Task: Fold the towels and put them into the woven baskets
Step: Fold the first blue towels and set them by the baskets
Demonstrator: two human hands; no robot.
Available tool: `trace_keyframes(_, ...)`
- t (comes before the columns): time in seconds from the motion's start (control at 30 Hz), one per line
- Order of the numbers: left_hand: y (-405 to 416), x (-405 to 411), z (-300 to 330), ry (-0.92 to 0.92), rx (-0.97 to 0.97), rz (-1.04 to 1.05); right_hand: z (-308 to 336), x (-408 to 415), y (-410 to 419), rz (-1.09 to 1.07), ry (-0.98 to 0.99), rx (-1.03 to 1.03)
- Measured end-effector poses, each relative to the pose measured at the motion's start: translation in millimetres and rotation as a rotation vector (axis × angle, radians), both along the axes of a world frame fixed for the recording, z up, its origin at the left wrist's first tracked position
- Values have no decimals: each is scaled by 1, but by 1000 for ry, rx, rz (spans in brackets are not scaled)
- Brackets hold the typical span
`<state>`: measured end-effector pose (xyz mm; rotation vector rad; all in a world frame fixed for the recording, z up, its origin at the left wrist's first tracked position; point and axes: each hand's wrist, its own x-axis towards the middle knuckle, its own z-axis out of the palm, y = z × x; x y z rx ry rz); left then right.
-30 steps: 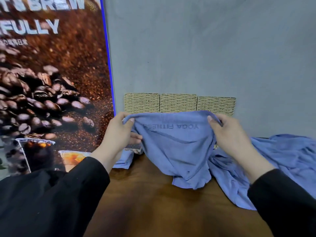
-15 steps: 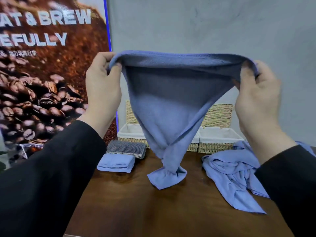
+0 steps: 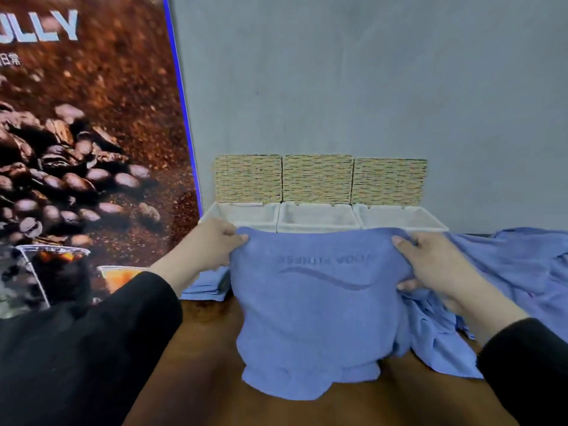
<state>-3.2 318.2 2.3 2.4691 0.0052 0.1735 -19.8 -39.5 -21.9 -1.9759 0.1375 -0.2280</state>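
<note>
So we've got the blue towel (image 3: pixel 310 318) held up by its top edge over the middle of the wooden table (image 3: pixel 196 379), with the bottom hem bunched on the tabletop toward the near edge. There's some lettering and a wavy line printed across it, reading reversed from our side.

Our left hand (image 3: pixel 209 247) has its grip clamped on the towel's top left corner, fingers curled over the edge. Our right hand (image 3: pixel 430 265) is pinching the top right corner the same way, thumb underneath and fingers on top. Both arms are in black sleeves.

Along the far edge of the table, up against the grey wall, sit three woven baskets (image 3: pixel 318 216) side by side, touching each other, lids flipped up behind them and pale liners showing inside. We can't tell if anything's in them, since the towel hides the front parts.

On the right side of the table there's a heap of more blue towels (image 3: pixel 507 278), unfolded and rumpled, just beside the one we're holding. Peeking out behind our left wrist, near the far left corner, is a folded blue towel (image 3: pixel 206 287). A big coffee bean poster (image 3: pixel 86 155) stands along the left edge.
</note>
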Motion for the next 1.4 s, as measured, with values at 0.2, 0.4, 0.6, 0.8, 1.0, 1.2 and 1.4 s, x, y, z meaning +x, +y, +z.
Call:
trace_keyframes(0.2, -29, 55, 3, -35, -616, 30, 6, 68, 6, -33, -147, 134)
trace_keyframes(0.4, -50, 73, -34, -155, -185, -60, -9, 68, 30, 115, -136, -478)
trace_keyframes(0.6, -58, 35, -138, -33, 38, -372, -95, 40, 51, 521, -65, -629)
trace_keyframes(0.8, -32, 37, -147, 84, 113, -494, -111, 44, 31, 611, -1, -617)
trace_keyframes(1.0, -35, 45, -150, -1, 236, -480, -110, 46, 24, 585, 51, -819)
trace_keyframes(1.2, -35, 40, -149, -168, 150, -404, -106, 36, 33, 510, -27, -769)
trace_keyframes(1.4, -46, 31, -83, -433, 22, -149, -55, 30, 39, 169, -275, -428)
